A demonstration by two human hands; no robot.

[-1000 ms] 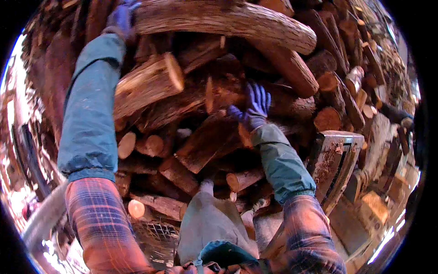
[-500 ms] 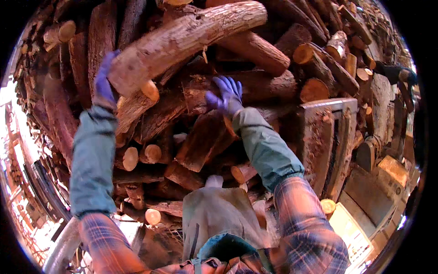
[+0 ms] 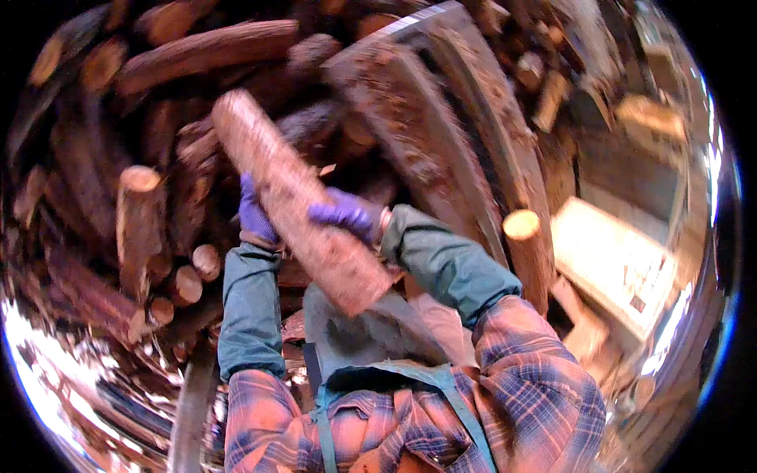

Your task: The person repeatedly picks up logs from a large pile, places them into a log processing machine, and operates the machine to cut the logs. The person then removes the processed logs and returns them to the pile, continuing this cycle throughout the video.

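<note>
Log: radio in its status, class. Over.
Left hand holding log's left side; right hand gripping its right. Log slanting, near end over apron. Other logs beyond.

You are in what looks like a wood yard or firewood store: cut logs (image 3: 140,229) lie heaped in front of you, with a debris-strewn slatted frame (image 3: 406,130) by the heap's right edge and scattered wood scraps (image 3: 583,319) beyond.

Left hand (image 3: 257,214) partly behind log (image 3: 295,194)
</note>
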